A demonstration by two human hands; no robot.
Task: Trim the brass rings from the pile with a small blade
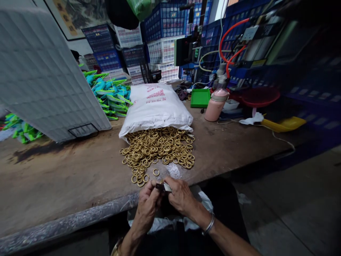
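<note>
Right hand (182, 197) gripping small dark-and-white tool (167, 187) by table (80, 177) edge. Left hand (147, 202) curled at dark end, can't tell what's pinched. Gold-coloured rings (157, 145) heaped beyond, against white sack (157, 110).

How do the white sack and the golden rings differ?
The white sack is large and single; the golden rings are small and many. The sack has red print; the rings look plain. The sack bulges; the rings are open hoops, mostly heaped at its near edge. Both lie on the brown table.
</note>
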